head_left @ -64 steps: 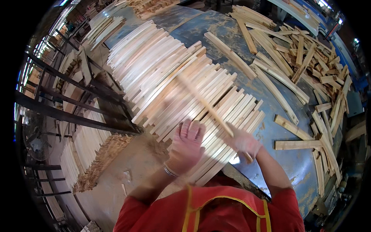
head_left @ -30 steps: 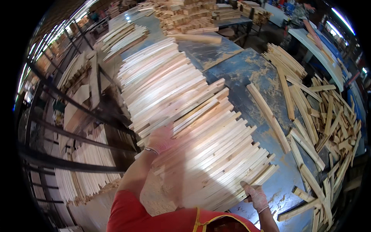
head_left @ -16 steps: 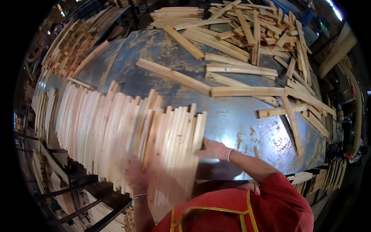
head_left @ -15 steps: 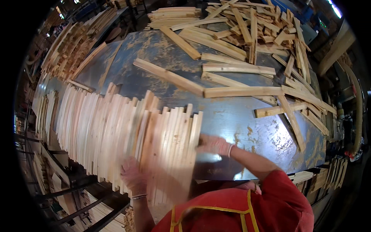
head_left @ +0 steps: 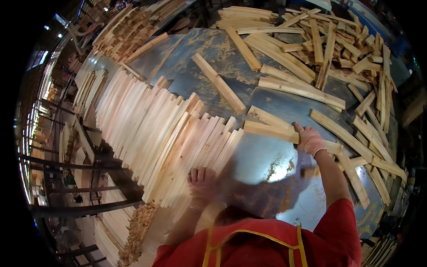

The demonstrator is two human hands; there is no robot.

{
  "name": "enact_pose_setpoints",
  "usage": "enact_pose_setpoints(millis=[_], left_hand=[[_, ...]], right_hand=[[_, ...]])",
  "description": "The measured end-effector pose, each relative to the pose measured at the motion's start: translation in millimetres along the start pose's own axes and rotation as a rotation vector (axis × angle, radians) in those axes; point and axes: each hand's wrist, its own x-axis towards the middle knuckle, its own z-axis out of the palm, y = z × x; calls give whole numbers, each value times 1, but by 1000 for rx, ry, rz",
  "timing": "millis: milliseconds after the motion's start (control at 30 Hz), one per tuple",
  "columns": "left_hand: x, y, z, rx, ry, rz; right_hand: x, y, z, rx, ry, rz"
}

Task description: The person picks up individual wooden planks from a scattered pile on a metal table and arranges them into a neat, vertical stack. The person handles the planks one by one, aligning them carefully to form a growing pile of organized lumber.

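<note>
The left hand (head_left: 202, 183) is blurred, laid flat against the fanned row of pale wooden slats (head_left: 178, 138). The right hand (head_left: 309, 140) is closed over a pale flat wooden strip (head_left: 284, 132), whose long axis runs left to right; its grip underneath is hidden.

A woodworking shop: cut wooden slats (head_left: 169, 133) heaped across a worn metal table (head_left: 267, 164).

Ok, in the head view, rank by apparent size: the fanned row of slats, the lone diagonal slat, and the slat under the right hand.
1. Fanned row of slats, by far largest.
2. Lone diagonal slat and slat under the right hand: look alike; the hand hides part, so unranked.
</note>
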Motion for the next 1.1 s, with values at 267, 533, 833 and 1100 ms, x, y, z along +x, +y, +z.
enact_pose_setpoints(millis=[267,533,833,1100], left_hand=[[4,6,0,139,-109,42],[-14,-2,-13,-210,-258,129],[-39,53,-18,195,-166,179],[-15,101,-26,23,-90,171]], right_hand=[[-108,-18,41,1083,122,220],[-155,-225,94,1603,-208,248],[-206,-95,44,1227,109,92],[-321,205,139,17,286,659]])
